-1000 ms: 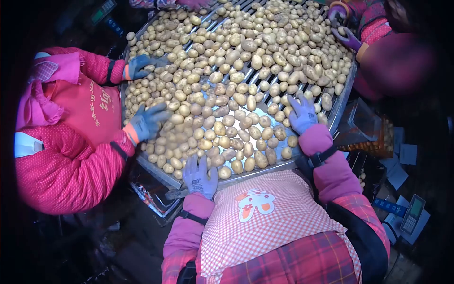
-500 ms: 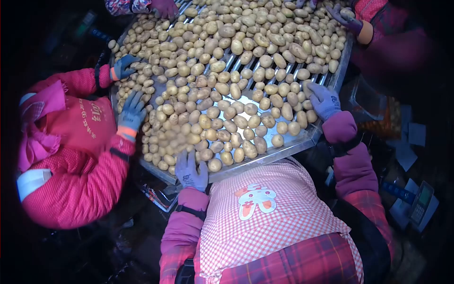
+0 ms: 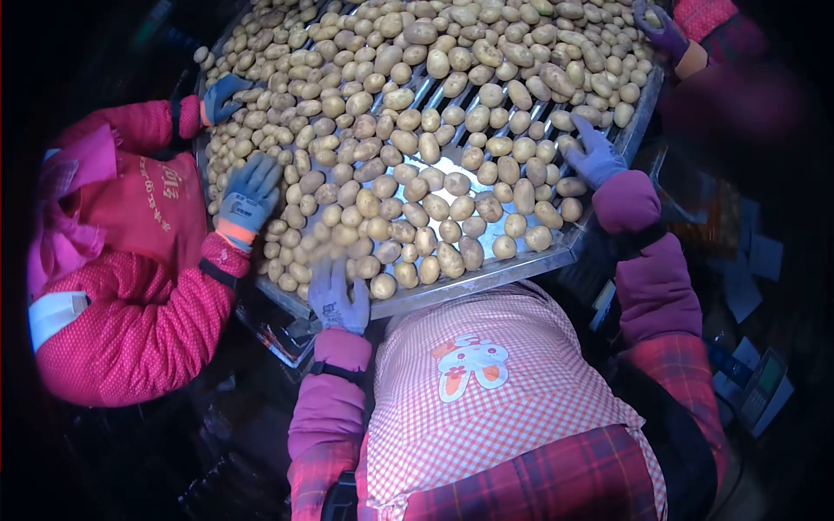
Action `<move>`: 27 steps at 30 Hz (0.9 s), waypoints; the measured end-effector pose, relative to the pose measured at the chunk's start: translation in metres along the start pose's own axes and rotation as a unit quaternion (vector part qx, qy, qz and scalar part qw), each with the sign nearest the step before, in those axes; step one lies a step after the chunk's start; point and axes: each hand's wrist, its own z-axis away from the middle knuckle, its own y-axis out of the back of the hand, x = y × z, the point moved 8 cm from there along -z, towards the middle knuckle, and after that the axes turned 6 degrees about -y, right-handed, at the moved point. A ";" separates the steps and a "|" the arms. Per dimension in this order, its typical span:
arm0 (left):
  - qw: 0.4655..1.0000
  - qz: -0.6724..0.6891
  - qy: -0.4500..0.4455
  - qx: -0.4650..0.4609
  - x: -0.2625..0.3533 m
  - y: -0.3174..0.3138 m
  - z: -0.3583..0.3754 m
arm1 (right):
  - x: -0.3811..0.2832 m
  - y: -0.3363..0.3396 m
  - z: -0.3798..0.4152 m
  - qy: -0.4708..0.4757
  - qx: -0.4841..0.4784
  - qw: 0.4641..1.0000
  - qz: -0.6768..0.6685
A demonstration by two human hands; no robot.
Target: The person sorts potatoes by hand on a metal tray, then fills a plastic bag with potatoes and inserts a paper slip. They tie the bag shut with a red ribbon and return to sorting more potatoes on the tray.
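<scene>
Many potatoes [image 3: 436, 207] lie spread over a metal sorting table [image 3: 483, 280] with slats and a smooth plate near me. My left hand [image 3: 339, 297], in a grey-purple glove, rests at the near edge with its fingers apart, touching or close to the potatoes there. At the right rim my right hand [image 3: 596, 156], gloved alike, reaches in with fingers stretched among the potatoes. It is open, and no potato shows in its grip. Both palms are hidden.
A co-worker in a pink jacket stands at the left, gloved hands [image 3: 248, 198] on the potatoes. Another person's purple-gloved hand [image 3: 662, 33] is at the far right. A handheld device with a screen [image 3: 764, 389] lies low at the right.
My left hand has shifted a little left and farther over the table edge. The fingers of my right hand have spread and moved slightly away from me. The view has shifted slightly.
</scene>
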 end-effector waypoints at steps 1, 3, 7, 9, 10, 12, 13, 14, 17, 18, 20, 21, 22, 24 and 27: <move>1.000 0.000 0.002 0.002 -0.001 -0.001 0.001 | -0.003 0.004 -0.007 -0.012 -0.013 1.000 0.013; 1.000 -0.013 -0.015 0.015 0.000 -0.002 0.001 | -0.021 0.014 -0.014 -0.050 -0.033 0.996 0.061; 1.000 -0.027 -0.001 -0.001 -0.004 -0.007 0.006 | -0.006 -0.004 -0.041 -0.123 -0.001 0.981 0.148; 0.999 -0.032 0.015 0.014 -0.004 -0.006 0.006 | -0.010 0.001 -0.040 -0.073 0.028 0.988 0.133; 0.999 -0.031 0.017 0.020 -0.004 -0.005 0.006 | -0.001 0.006 -0.042 -0.068 0.032 0.988 0.135; 0.998 -0.001 0.054 -0.021 -0.011 -0.013 0.008 | 0.028 0.008 -0.045 -0.122 -0.033 0.982 -0.141; 0.998 0.000 0.055 -0.017 -0.011 -0.013 0.008 | 0.035 0.012 -0.033 -0.192 -0.020 0.898 -0.396; 0.999 -0.005 0.040 0.000 -0.008 -0.011 0.006 | 0.031 0.021 -0.035 -0.190 -0.018 0.898 -0.396; 0.999 -0.018 0.009 0.029 -0.003 -0.008 0.004 | 0.020 0.043 -0.056 -0.186 -0.043 0.924 -0.330; 0.999 -0.027 0.000 0.038 -0.001 -0.007 0.005 | 0.015 0.037 -0.070 -0.184 -0.041 0.925 -0.331; 0.999 -0.030 0.008 0.024 -0.005 -0.012 0.009 | -0.019 0.038 -0.085 -0.064 0.107 0.991 0.057; 0.999 -0.035 0.018 0.017 -0.009 -0.015 0.009 | -0.029 0.037 -0.089 -0.059 0.109 0.991 0.055; 0.999 -0.038 0.021 0.020 -0.011 -0.016 0.009 | -0.036 0.032 -0.093 -0.098 0.063 0.989 0.088; 0.995 -0.041 -0.013 0.087 -0.004 -0.009 0.008 | -0.036 0.029 -0.087 -0.135 0.026 0.983 0.118; 0.996 -0.034 0.011 0.081 -0.006 -0.012 0.012 | -0.017 0.033 -0.089 -0.068 0.105 0.992 -0.020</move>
